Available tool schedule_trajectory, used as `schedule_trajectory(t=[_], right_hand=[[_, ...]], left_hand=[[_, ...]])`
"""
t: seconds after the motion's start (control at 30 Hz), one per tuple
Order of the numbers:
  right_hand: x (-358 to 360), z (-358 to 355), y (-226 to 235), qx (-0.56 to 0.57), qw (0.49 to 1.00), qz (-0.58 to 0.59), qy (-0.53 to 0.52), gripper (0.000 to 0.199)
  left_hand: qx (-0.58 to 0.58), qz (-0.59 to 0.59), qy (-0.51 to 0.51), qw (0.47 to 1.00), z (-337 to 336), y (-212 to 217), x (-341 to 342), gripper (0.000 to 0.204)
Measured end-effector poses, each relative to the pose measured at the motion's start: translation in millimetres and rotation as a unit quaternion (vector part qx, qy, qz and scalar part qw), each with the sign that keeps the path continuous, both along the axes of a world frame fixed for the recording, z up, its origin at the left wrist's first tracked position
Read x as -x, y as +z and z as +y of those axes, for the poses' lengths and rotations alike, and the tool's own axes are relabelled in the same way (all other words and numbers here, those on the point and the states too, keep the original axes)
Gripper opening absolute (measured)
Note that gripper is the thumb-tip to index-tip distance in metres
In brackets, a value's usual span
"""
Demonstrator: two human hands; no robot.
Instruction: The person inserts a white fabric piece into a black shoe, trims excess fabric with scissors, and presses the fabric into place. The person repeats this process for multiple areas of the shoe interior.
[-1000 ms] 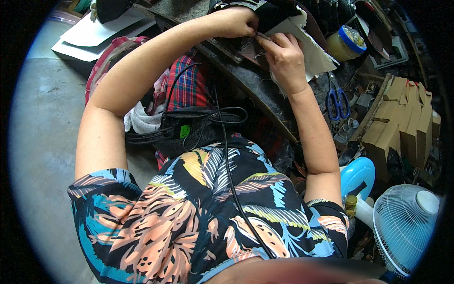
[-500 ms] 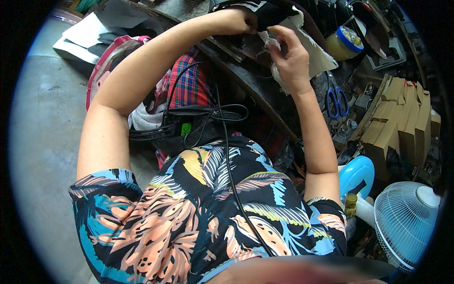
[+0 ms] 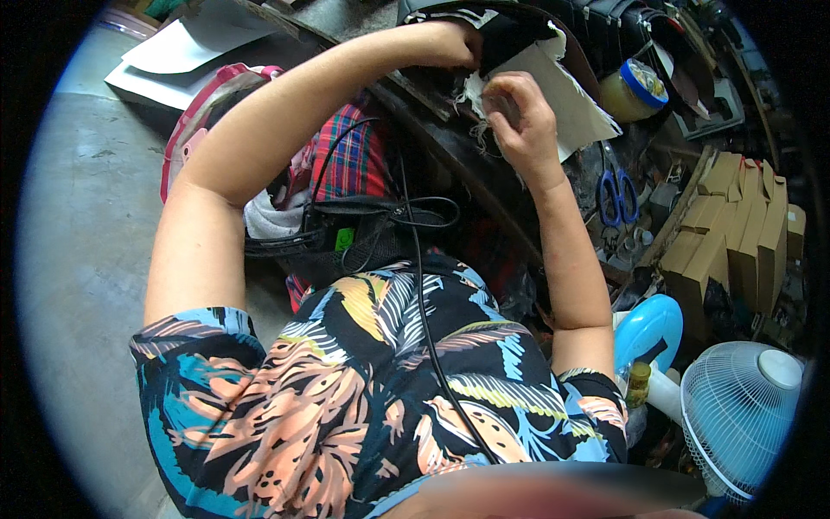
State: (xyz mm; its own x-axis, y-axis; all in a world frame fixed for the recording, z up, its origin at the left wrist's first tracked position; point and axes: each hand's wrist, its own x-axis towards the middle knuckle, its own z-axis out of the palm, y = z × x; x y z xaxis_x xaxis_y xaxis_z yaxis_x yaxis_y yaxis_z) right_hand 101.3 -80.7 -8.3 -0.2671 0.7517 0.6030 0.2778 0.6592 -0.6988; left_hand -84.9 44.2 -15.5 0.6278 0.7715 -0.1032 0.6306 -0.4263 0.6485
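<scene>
My left hand (image 3: 454, 43) reaches across to the top centre, its fingers closed on the edge of a black leather-like piece (image 3: 510, 33). The grip itself is partly hidden. Off the right side of that piece hangs a pale cloth backing (image 3: 560, 99) with frayed white edges. Just in front of the cloth is my right hand (image 3: 523, 121), loosely curled with thumb and fingertips apart. I can see nothing between them. Loose white threads (image 3: 474, 91) trail at the cloth's left side, between my hands. To the right of the cloth lie scissors with blue handles (image 3: 617, 195).
A blue-lidded tub (image 3: 635, 91) stands at upper right, beside black pieces. Folded cardboard boxes (image 3: 731, 233) and a white fan (image 3: 743, 415) are on the right. A black cable (image 3: 424, 320) runs down my front. White sheets (image 3: 186, 52) lie at upper left.
My right hand has drawn down, away from the left hand and off the frayed white edge it was touching. My left hand has shifted only slightly. More of the pale cloth shows.
</scene>
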Motion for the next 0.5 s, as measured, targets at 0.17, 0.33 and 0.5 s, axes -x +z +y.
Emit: schedule_trajectory(t=[0.17,0.33,0.5], right_hand=[[-1.9,6.4,0.9,-0.048,0.980,-0.162,-0.109,0.020],[1.2,5.7,-1.4,-0.050,0.973,-0.193,-0.120,0.024],[1.8,4.1,-1.3,-0.012,0.982,-0.139,-0.130,0.030]], left_hand=[[-0.030,0.117,0.073,0.990,-27.4,32.9,-12.6,0.033],[-0.075,0.117,0.063,0.988,-41.5,50.7,-19.8,0.028],[-0.053,0.140,0.053,0.987,-37.0,48.4,-22.2,0.030]])
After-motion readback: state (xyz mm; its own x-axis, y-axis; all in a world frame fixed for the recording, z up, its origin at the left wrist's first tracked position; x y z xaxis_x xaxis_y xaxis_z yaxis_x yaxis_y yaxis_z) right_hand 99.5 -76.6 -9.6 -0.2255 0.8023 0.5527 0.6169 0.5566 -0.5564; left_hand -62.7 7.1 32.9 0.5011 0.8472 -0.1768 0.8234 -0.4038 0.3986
